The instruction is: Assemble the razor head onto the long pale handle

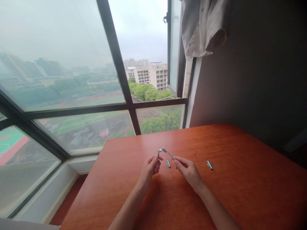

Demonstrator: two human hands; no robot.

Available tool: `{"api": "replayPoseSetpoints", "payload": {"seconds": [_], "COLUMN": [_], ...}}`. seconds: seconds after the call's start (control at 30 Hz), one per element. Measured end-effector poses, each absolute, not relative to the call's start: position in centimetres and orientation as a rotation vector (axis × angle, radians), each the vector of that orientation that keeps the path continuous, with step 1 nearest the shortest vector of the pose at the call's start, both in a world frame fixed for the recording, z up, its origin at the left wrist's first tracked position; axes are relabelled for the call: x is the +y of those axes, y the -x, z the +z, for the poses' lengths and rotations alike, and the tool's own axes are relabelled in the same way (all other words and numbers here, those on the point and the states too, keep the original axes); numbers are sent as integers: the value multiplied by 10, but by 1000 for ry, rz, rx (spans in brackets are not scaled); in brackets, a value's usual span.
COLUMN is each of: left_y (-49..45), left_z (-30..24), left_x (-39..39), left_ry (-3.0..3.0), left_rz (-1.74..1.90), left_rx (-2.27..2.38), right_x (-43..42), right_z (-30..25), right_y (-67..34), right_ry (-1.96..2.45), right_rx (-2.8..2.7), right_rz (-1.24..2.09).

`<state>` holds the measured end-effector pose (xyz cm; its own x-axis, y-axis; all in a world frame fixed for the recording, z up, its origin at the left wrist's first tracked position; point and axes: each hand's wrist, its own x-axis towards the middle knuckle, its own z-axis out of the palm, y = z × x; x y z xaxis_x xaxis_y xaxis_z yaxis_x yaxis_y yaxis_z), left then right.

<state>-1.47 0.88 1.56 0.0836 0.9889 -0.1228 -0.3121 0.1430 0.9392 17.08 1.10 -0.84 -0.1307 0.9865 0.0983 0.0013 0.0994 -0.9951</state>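
Observation:
My left hand (151, 166) is closed around the handle of a razor (160, 151), whose silver neck and head stick up above the fingers. Between the thumb and fingers of my right hand (189, 171) is a slim pale toothbrush (169, 154), tilted up to the left. Its far end is at the razor's head; whether the two touch I cannot tell. On the table between my hands lies a small green and silver razor cartridge (168, 163). A second razor cartridge (209, 165) rests to the right of my right hand.
The reddish-brown wooden table (115, 179) reaches forward to the windows. Dark window frames (79, 111) stand along the left and far side, with one pane swung open. Grey cloth (203, 28) hangs at the upper right, before a dark wall (254, 80).

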Motion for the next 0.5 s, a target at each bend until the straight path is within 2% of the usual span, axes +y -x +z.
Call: {"api": "replayPoseSetpoints", "payload": {"seconds": [0.5], "left_y": [12], "left_z": [17], "left_x": [7], "left_ry": [-912], "left_rz": [1195], "left_rx": [964], "right_x": [11], "right_z": [-7], "right_y": [-168], "right_ry": [1047], "right_rx": [-1297], "right_rz": [1246]}}
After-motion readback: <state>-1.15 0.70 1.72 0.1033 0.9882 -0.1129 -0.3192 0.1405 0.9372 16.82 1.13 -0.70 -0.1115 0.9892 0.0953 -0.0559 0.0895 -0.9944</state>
